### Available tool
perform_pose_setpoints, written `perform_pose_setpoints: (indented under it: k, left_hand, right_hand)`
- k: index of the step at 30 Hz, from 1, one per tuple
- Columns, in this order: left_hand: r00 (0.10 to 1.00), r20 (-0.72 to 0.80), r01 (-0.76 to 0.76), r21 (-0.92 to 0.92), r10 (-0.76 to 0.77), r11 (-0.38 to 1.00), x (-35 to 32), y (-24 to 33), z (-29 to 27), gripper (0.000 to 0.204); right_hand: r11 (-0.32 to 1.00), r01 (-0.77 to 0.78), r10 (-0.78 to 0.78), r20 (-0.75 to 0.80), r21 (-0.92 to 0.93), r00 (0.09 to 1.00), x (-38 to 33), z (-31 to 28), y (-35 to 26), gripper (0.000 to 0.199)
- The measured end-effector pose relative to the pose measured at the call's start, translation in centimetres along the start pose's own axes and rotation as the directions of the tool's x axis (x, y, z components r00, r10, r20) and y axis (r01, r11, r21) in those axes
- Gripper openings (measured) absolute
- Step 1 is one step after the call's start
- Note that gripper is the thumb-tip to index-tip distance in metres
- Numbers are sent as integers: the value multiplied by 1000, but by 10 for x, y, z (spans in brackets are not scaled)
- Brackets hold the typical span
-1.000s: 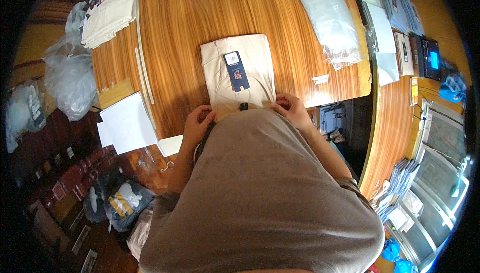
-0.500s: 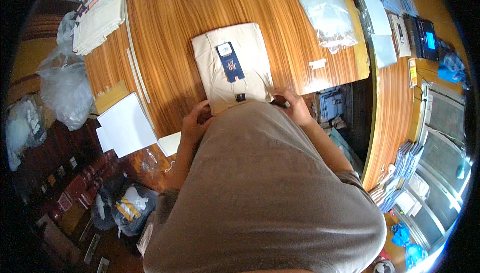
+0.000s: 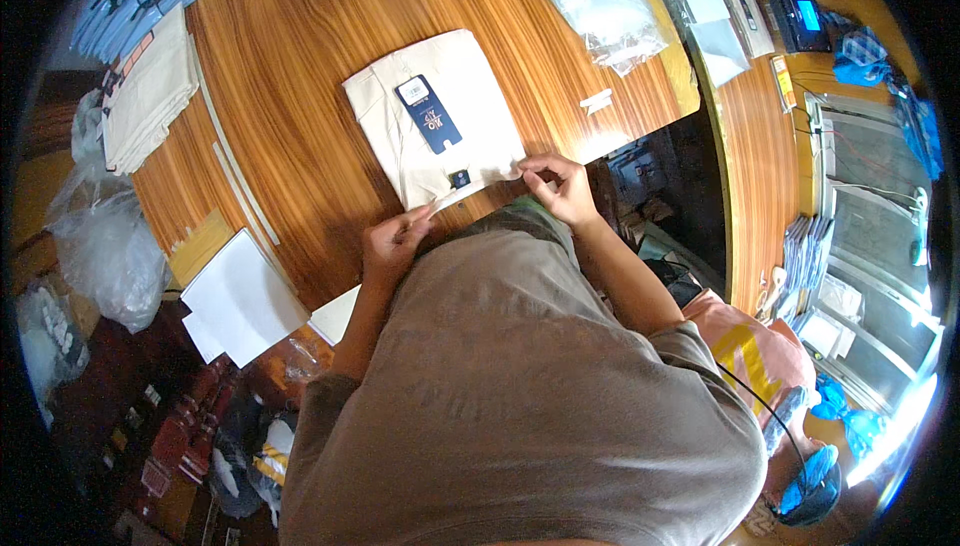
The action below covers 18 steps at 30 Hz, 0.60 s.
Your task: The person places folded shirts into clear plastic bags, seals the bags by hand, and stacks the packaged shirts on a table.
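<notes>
A folded cream garment (image 3: 480, 96) lies on the wood-grain table in front of me, turned slightly. On top of it rest a dark blue hang tag (image 3: 432, 116) with a white label and, near the close edge, a small dark square tag (image 3: 460, 179). My left hand (image 3: 393, 243) pinches the near left corner of the garment. At the near right corner, the thumb and forefinger of my right hand (image 3: 560, 189) are closed on the cloth. Between both hands the near edge looks pulled straight.
Folded cream garments (image 3: 150, 96) are stacked at the far left, beside blue ones (image 3: 135, 6). Clear plastic bags (image 3: 600, 6) lie at the far right. White sheets (image 3: 240, 291) sit by the left table edge. A wood-grain counter (image 3: 755, 166) stands right, past a dark gap.
The view has turned, and the garment now sits tilted and farther from my body. Both hands have gone from beside its near corners to pinching them, drawing the near edge straight.
</notes>
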<state>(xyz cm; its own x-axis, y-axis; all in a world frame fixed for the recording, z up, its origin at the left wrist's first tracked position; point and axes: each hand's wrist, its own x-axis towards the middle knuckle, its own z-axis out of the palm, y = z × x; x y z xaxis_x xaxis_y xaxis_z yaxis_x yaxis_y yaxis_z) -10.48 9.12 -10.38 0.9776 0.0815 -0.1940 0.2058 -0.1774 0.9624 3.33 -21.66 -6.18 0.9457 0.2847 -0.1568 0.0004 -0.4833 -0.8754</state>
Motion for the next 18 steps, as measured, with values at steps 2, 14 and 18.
perform_pose_setpoints:
  k: [2,14,18]
  left_hand:
    - [982,-75,140,-329,-173,934,-2,4,5,27]
    - [934,-255,320,296,-249,900,14,41,30,40]
    - [919,-299,391,623,-255,677,16,54,35,55]
  right_hand:
    - [976,-206,208,-25,62,978,2,0,-10,23]
    - [984,-173,170,472,-36,865,71,-31,10,30]
    - [975,122,-41,390,-185,920,78,-70,-2,26]
